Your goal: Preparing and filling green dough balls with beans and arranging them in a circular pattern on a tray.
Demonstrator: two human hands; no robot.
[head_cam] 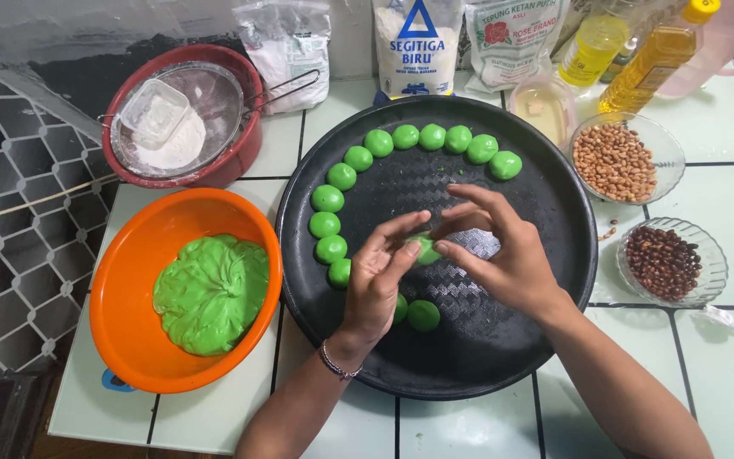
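The left hand [377, 285] and the right hand [503, 255] are meeting over the middle of the round black textured tray [554, 204], which is sitting on the white tiled tabletop [724, 374]. Both grips are pressing together on one small green dough piece [426, 248]; it is resting between the left fingertips and the right thumb and forefinger (the remaining right fingers are spreading loosely above). Just beneath the left palm, one round green dough ball [423, 315] is lying on the tray. Left of the tray, the orange plastic bowl [129, 280] is holding a flattened mass of green dough [211, 293]. Right of the tray, a clear glass dish of dark red beans [663, 262] is standing. Farther off, a curved row of green dough balls [431, 137] is lining the tray's far edge, and a clear glass bowl of pale peanuts [614, 161] is standing beside it.
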